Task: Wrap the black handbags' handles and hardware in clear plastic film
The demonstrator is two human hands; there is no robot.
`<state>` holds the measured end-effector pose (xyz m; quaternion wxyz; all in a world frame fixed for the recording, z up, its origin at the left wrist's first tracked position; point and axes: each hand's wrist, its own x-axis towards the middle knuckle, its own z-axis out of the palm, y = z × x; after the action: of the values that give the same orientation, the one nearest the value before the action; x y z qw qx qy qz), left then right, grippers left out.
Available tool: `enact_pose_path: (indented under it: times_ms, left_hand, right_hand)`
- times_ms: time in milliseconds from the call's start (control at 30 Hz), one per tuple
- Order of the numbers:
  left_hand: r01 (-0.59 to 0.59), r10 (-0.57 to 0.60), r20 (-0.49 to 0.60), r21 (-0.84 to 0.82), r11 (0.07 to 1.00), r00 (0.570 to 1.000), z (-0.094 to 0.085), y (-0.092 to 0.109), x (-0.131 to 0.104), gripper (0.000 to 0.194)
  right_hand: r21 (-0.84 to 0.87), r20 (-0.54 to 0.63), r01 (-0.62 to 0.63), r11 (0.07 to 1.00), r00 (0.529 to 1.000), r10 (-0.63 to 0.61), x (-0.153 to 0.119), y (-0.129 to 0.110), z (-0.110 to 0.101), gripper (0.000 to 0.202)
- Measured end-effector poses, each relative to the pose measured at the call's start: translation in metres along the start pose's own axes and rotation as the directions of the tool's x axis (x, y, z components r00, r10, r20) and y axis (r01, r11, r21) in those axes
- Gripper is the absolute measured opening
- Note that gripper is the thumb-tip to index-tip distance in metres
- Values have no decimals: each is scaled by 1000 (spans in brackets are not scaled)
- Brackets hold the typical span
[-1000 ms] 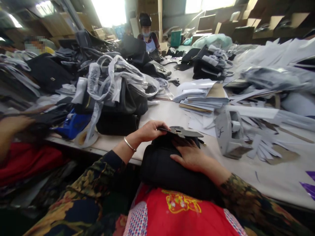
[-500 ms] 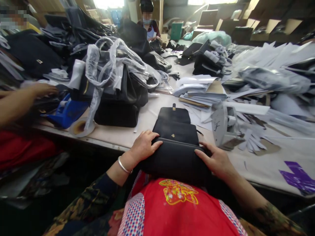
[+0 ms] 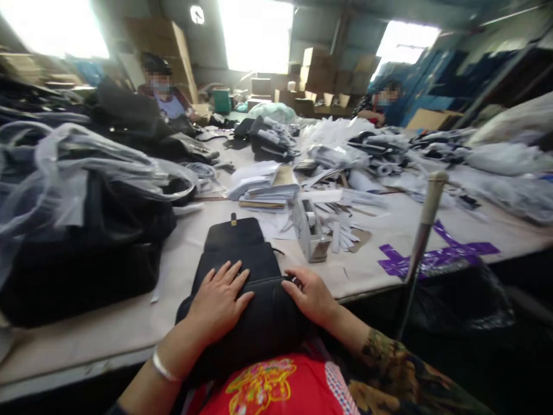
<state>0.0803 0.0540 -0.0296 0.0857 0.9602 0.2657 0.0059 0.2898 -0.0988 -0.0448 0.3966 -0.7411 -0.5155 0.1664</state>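
Lying front-left of the tape dispenser (image 3: 306, 237), a black bag (image 3: 264, 306) sits under a left hand (image 3: 219, 304), fingers spread flat, a right hand (image 3: 313, 295) gripping its edge; likely light and pliable, it is best held by both sides.

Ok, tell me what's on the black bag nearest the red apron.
The left hand lies spread on the black bag; the right hand touches its right side. The surface beneath is hidden.
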Motion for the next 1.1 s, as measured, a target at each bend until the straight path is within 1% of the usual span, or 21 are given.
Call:
enact_pose_path:
  times_ms: [67, 100, 167, 200, 233, 300, 333, 367, 433, 500, 567, 667, 733, 800, 833, 867, 900, 967, 1033, 1100]
  left_hand:
    - [4, -4, 4, 29, 1000, 1000, 8, -6, 5, 53]
    - [3, -3, 1, 45, 999, 1000, 10, -8, 6, 53]
    - [1, -1, -5, 76, 997, 1000, 14, -12, 7, 53]
    - [4, -4, -7, 91, 996, 1000, 15, -13, 7, 53]
    - [8, -7, -8, 106, 994, 1000, 15, -14, 7, 53]
    - [15, -14, -12, 133, 991, 1000, 17, -15, 8, 53]
    - [18, -16, -14, 143, 990, 1000, 18, -16, 8, 53]
    - [18, -16, -17, 150, 989, 1000, 19, -16, 9, 53]
    - [18, -14, -28, 155, 988, 1000, 21, -18, 10, 53]
    - [19, -13, -38, 150, 988, 999, 24, -20, 10, 52]
    - [26, -20, -49, 138, 990, 999, 25, -22, 9, 51]
    - [39, -33, -67, 89, 995, 997, 19, -22, 5, 49]
    - [18, -17, -60, 24, 1000, 998, 7, -20, 6, 46]
    - [-31, 27, -42, -75, 997, 999, -13, -17, 14, 41]
    - [-64, 59, -39, -132, 989, 998, -25, -16, 22, 38]
    - [-90, 80, -62, -180, 979, 995, -38, -17, 33, 35]
    - [-117, 96, -108, -206, 972, 990, -49, -19, 46, 33]
    - [-115, 71, -213, -203, 972, 974, -70, -28, 79, 31]
    - [-42, -13, -299, -178, 983, 954, -84, -41, 119, 28]
    - [50, -103, -337, -163, 985, 936, -90, -57, 159, 25]
  right_hand:
    - [-25, -136, 28, 999, 990, -31, -3, 9, -20, 28]
    - [-39, -216, 25, 999, 976, -32, -4, 16, -33, 27]
    - [-66, -362, -26, 997, 932, 0, -4, 38, -60, 27]
    - [-69, -412, -74, 995, 911, 39, -2, 52, -73, 27]
    - [-57, -446, -138, 989, 889, 99, 1, 67, -86, 28]
    - [9, -481, -282, 959, 840, 251, 10, 99, -109, 31]
    - [49, -493, -340, 939, 810, 318, 17, 114, -119, 34]
    - [77, -506, -376, 924, 783, 361, 25, 127, -127, 36]
    - [102, -540, -400, 911, 747, 389, 43, 147, -139, 40]
    - [105, -563, -390, 915, 735, 378, 59, 155, -145, 41]
    - [105, -564, -363, 926, 745, 356, 71, 152, -146, 40]
    - [102, -549, -293, 951, 781, 300, 83, 133, -138, 39]
    - [85, -541, -213, 973, 811, 224, 90, 114, -129, 38]
    - [58, -513, -96, 994, 851, 112, 102, 94, -117, 37]
    - [43, -488, -31, 999, 871, 48, 110, 84, -111, 36]
    - [26, -458, 30, 999, 889, -14, 120, 74, -105, 35]
    - [4, -425, 82, 997, 902, -73, 131, 65, -99, 33]
    - [-71, -360, 167, 983, 915, -181, 159, 48, -89, 29]
    - [-206, -277, 215, 955, 923, -267, 192, 34, -82, 26]
    - [-378, -172, 224, 899, 937, -305, 228, 24, -79, 26]
